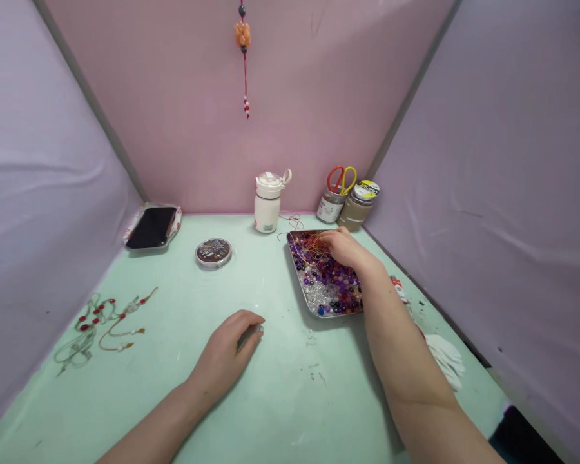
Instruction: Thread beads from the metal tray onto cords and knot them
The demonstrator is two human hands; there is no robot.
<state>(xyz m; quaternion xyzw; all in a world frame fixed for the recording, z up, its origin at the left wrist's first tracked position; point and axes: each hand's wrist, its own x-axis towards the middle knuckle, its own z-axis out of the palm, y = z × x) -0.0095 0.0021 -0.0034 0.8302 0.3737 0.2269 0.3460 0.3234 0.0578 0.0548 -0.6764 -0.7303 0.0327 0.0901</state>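
Note:
My right hand (343, 246) reaches over the far end of a metal tray (300, 290). Its fingers are bent together at a tangle of red and yellow thread (314, 250); the fingertips are partly hidden there. Loose purple, clear and dark beads (326, 290) fill the tray under the thread. On the table left of the tray lies my left hand (229, 341), thumb and fingers curled toward each other. Something small and clear shows at its fingertips, too small to name.
Corded bead strings (96, 319) lie at left. Behind them are a dark-filled tray (152, 227) and a round clear case (213, 252). A white bottle (267, 209), a jar with scissors (331, 205) and a lidded jar (356, 209) stand at the back. White gloves (444, 357) lie right.

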